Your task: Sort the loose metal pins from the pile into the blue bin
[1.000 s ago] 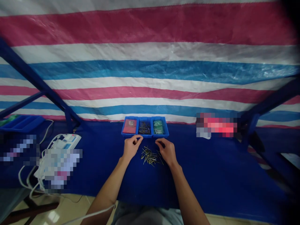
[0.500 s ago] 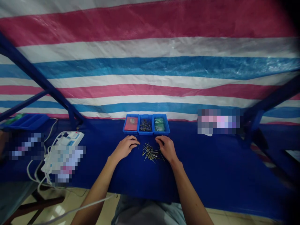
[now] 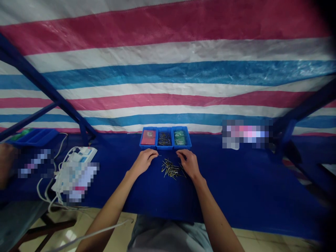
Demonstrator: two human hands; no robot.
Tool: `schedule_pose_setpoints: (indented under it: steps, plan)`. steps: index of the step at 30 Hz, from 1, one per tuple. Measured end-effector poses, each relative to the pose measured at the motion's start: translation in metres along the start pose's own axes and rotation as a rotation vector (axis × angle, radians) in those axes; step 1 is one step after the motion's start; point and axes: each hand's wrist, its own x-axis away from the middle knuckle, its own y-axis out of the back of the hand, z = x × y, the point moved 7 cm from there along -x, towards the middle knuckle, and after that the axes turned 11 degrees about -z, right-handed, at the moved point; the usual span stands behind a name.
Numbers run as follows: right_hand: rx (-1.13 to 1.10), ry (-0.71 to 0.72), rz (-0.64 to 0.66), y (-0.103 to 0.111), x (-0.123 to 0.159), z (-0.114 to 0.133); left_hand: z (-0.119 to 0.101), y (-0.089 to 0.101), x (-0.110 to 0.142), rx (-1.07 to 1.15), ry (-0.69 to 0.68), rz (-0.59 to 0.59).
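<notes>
My left hand is closed in a pinch just in front of the blue boxes. A thin metal pin sticks out to the right from its fingertips; whether it is a nail or a screw I cannot tell. My right hand has thumb and finger pinched together, and anything between them is too small to make out. Between the hands lies a loose pile of thin brass-coloured and dark metal pins. The right hand's fingers hover beside the pile's right edge.
Behind the hands stand three joined blue boxes: one with a red packet, one with dark metal pins, one with green packets. White power strips and cables lie left. Another person's hand shows far left. Blue frame bars flank the table.
My left hand has risen slightly towards the boxes, and the pin in it now points right rather than down. The right hand stays almost in place. The view has shifted slightly.
</notes>
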Motion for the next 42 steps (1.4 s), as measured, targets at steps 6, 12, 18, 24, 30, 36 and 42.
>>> schedule_pose_setpoints:
  steps: [6,12,18,24,30,36,42]
  plan:
    - [-0.045,-0.019,-0.016,-0.001,0.001,-0.002,-0.008,-0.014,-0.021,0.243,0.121,-0.143]
    - [-0.090,-0.027,0.010,-0.005,0.003,0.003,-0.007,-0.041,-0.022,0.461,0.207,-0.165]
    - [-0.086,-0.033,0.038,-0.005,0.004,0.009,-0.010,-0.052,-0.003,0.430,0.208,-0.176]
    - [-0.092,-0.029,0.076,-0.007,0.005,0.017,-0.017,-0.047,0.002,0.278,0.088,-0.197]
    - [-0.097,-0.020,0.102,-0.011,0.006,0.020,-0.015,-0.049,0.002,0.267,0.142,-0.178]
    - [-0.107,-0.006,0.111,-0.013,0.007,0.024,-0.014,-0.053,0.003,0.280,0.149,-0.129]
    - [-0.107,0.004,0.108,-0.013,0.007,0.024,-0.011,-0.056,0.003,0.320,0.170,-0.134]
